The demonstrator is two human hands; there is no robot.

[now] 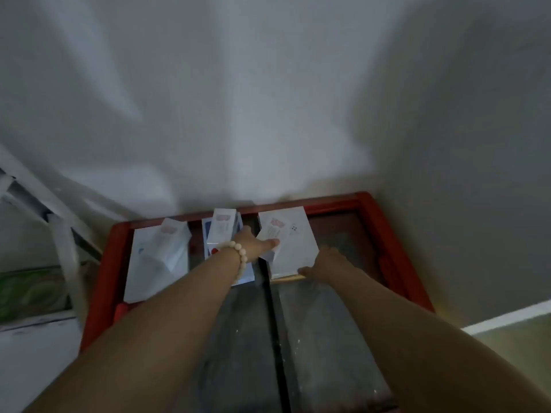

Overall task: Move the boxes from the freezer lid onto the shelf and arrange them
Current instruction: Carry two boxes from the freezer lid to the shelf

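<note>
A chest freezer with a red frame [101,281] and dark glass lid [328,338] fills the lower middle. Several white boxes lie at its far end. A large flat white box [293,248] sits on the right pane. A smaller white box [271,234] is tilted on it. My left hand [256,244], with a bead bracelet on the wrist, grips that small box with the thumb on top. My right hand [323,265] holds the near right corner of the large box. A white and blue box pile [222,231] stands in the middle, and another white box pile [161,254] lies at the left.
A white wall rises behind the freezer and a grey wall closes in on the right. A white metal shelf frame [64,242] stands to the left, with a green package [29,290] behind it. Pale floor [518,332] shows at the right.
</note>
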